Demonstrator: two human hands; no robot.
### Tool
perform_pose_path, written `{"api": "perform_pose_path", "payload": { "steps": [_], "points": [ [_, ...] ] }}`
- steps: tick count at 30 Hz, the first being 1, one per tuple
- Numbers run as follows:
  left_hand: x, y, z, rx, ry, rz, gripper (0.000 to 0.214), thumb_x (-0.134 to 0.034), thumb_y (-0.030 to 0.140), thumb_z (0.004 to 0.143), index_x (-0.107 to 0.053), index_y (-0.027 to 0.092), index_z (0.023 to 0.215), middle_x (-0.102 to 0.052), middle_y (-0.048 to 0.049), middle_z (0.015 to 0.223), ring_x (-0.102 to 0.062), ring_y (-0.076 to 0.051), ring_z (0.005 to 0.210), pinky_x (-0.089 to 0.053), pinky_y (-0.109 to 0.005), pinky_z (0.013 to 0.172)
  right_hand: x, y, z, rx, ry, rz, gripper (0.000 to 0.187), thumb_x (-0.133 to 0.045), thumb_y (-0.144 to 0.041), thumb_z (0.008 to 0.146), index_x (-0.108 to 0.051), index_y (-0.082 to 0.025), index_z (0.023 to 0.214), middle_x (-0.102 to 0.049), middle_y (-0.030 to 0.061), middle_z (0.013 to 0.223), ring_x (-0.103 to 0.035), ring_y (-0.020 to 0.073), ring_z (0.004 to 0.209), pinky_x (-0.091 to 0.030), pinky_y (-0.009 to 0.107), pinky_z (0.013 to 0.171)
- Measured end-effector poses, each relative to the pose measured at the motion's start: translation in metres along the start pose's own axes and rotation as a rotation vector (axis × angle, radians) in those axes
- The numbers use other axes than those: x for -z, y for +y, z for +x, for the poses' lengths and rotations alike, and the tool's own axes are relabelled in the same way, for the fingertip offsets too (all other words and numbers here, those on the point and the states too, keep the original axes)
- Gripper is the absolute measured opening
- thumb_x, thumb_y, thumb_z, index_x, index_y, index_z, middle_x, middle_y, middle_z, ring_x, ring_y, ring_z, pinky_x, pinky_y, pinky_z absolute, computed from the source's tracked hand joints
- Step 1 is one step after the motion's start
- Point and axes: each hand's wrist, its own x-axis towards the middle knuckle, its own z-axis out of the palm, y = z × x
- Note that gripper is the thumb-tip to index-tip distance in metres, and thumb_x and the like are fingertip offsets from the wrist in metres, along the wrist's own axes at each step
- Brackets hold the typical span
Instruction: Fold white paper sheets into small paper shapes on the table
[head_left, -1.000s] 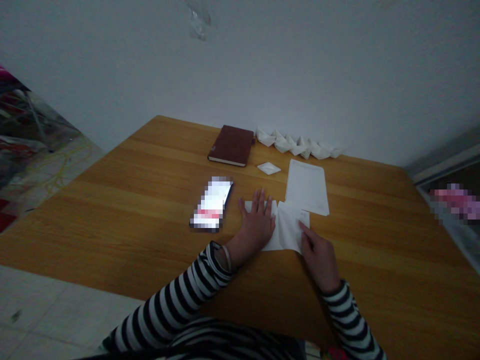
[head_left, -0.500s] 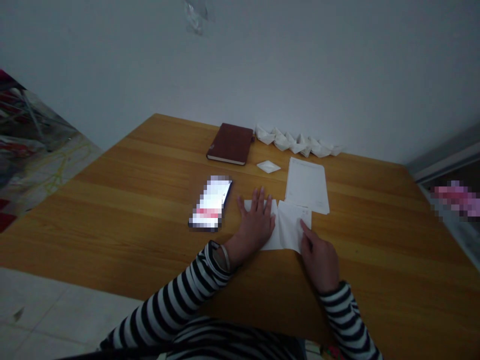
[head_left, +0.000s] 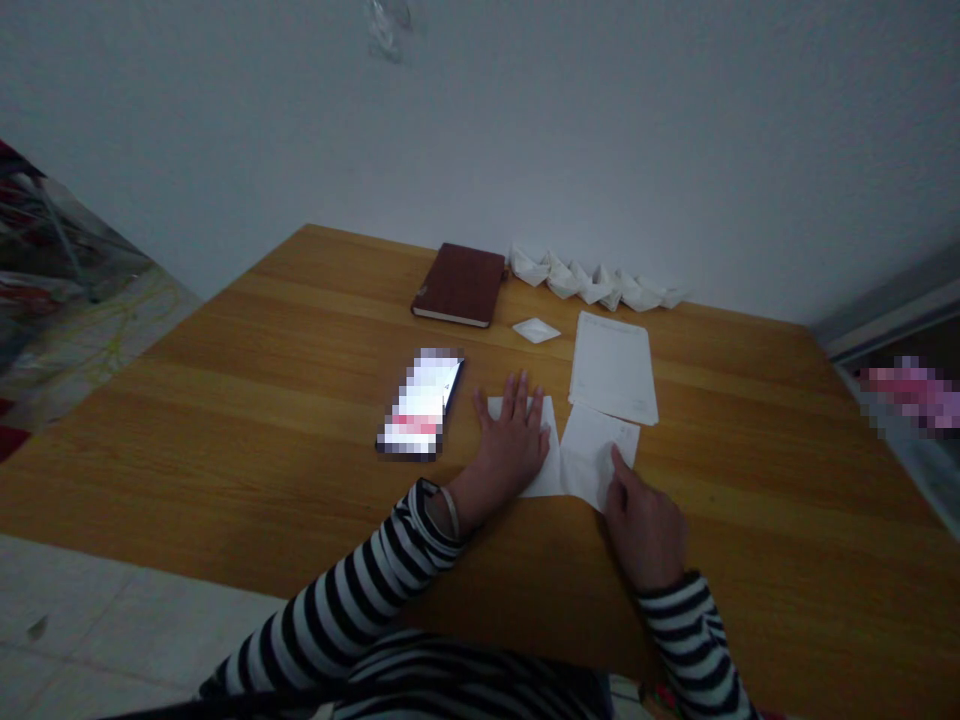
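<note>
A white paper sheet, partly folded, lies on the wooden table in front of me. My left hand rests flat on its left part, fingers spread, pinning it down. My right hand presses with its fingertip on the paper's right flap, near the flap's lower right edge. Both arms wear black-and-white striped sleeves. The room is dim.
A lit phone lies left of my left hand. Behind the paper is a stack of white sheets, a small folded paper piece, a dark red notebook and a row of folded paper boats by the wall.
The paper's right flap has swung outward to the right and now lies flatter and wider. My right hand followed it slightly right; my left hand stayed put.
</note>
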Motion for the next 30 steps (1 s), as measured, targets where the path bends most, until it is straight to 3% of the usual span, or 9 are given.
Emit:
{"api": "perform_pose_path", "payload": {
  "steps": [9,14,19,24,27,30],
  "points": [
    [-0.008,-0.001,0.000,0.003,0.049,-0.005,0.058,-0.031,0.037,0.098,-0.030,0.012,0.150,-0.016,-0.0195,0.161,-0.009,-0.033,0.150,-0.009,-0.071,0.111,0.007,-0.001,-0.006,-0.071,0.024,0.114,0.048,-0.043,-0.033,0.096,-0.052,-0.021,0.141,-0.075,0.0110,0.073,-0.066,0.0232,0.056,-0.037,0.029,0.052],
    [-0.010,-0.001,0.000,0.007,0.057,0.003,0.058,-0.032,0.036,0.097,-0.031,0.012,0.150,-0.016,-0.0193,0.161,-0.007,-0.032,0.150,-0.007,-0.072,0.111,0.001,0.005,-0.010,-0.107,0.035,0.087,0.047,-0.041,-0.030,0.095,-0.054,-0.022,0.140,-0.074,0.0123,0.075,-0.065,0.0243,0.057,-0.035,0.029,0.052],
    [-0.008,0.000,-0.001,-0.006,0.053,0.006,0.058,-0.032,0.037,0.098,-0.032,0.012,0.149,-0.016,-0.0202,0.161,-0.008,-0.034,0.150,-0.010,-0.072,0.110,0.000,0.046,-0.025,-0.237,0.081,0.102,0.050,-0.038,-0.034,0.096,-0.051,-0.020,0.142,-0.068,0.0102,0.067,-0.056,0.0224,0.051,-0.034,0.031,0.052],
    [0.002,-0.005,0.001,-0.016,0.060,-0.084,0.059,-0.026,0.037,0.100,-0.026,0.008,0.151,-0.016,-0.0216,0.160,-0.008,-0.033,0.150,-0.012,-0.069,0.113,0.018,0.091,-0.029,-0.405,0.311,0.401,0.059,-0.049,-0.044,0.089,-0.056,-0.010,0.136,-0.058,0.0050,0.063,-0.048,0.0187,0.051,-0.038,0.031,0.053],
    [0.013,-0.018,0.007,0.049,0.092,-0.299,0.059,-0.024,0.033,0.100,-0.021,0.004,0.151,-0.019,-0.0219,0.160,-0.012,-0.029,0.150,-0.021,-0.055,0.117,0.045,0.074,-0.018,-0.379,0.331,0.713,0.060,-0.052,-0.047,0.088,-0.053,-0.014,0.138,-0.057,0.0027,0.067,-0.045,0.0156,0.053,-0.037,0.027,0.051],
    [0.019,-0.035,0.014,0.180,0.204,-0.661,0.056,-0.029,0.031,0.099,-0.026,0.007,0.149,-0.029,-0.0201,0.157,-0.024,-0.025,0.148,-0.025,-0.046,0.119,0.065,0.028,-0.002,-0.221,0.222,1.014,0.061,-0.056,-0.047,0.089,-0.048,-0.019,0.142,-0.051,-0.0019,0.065,-0.045,0.0138,0.055,-0.037,0.024,0.051]
  ]
}}
